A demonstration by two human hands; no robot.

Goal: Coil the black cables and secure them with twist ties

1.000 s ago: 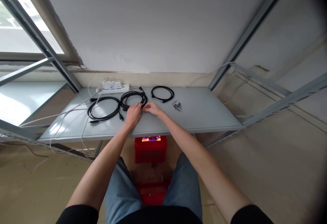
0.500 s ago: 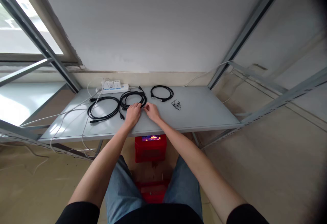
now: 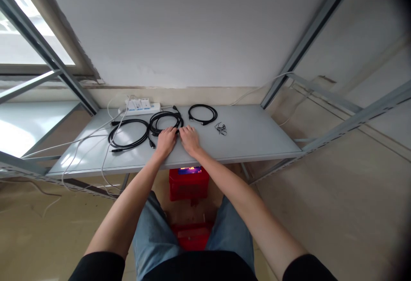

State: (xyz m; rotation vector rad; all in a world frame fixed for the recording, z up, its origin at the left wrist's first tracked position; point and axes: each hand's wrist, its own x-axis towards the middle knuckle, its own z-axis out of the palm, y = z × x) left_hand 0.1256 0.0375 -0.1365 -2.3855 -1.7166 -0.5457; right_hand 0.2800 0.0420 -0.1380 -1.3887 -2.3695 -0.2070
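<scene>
Three black cable coils lie on a grey metal shelf (image 3: 257, 137). My left hand (image 3: 166, 140) and my right hand (image 3: 190, 139) sit side by side at the near edge of the middle coil (image 3: 165, 120). Both hands have their fingers bent and closed on its strands. A larger coil (image 3: 128, 133) lies to the left of my left hand. A smaller coil (image 3: 202, 114) lies beyond my right hand. A few small black ties (image 3: 221, 128) rest to the right of my right hand.
A white power strip (image 3: 139, 107) with plugged-in chargers stands at the back left, and white cords (image 3: 86, 144) trail off the shelf's left end. A red crate (image 3: 189, 182) sits on the floor under the shelf, between my knees. Slanted metal struts frame both sides.
My right hand has drawn back from the coil's right side and now rests next to my left hand at the near edge. The view has shifted slightly.
</scene>
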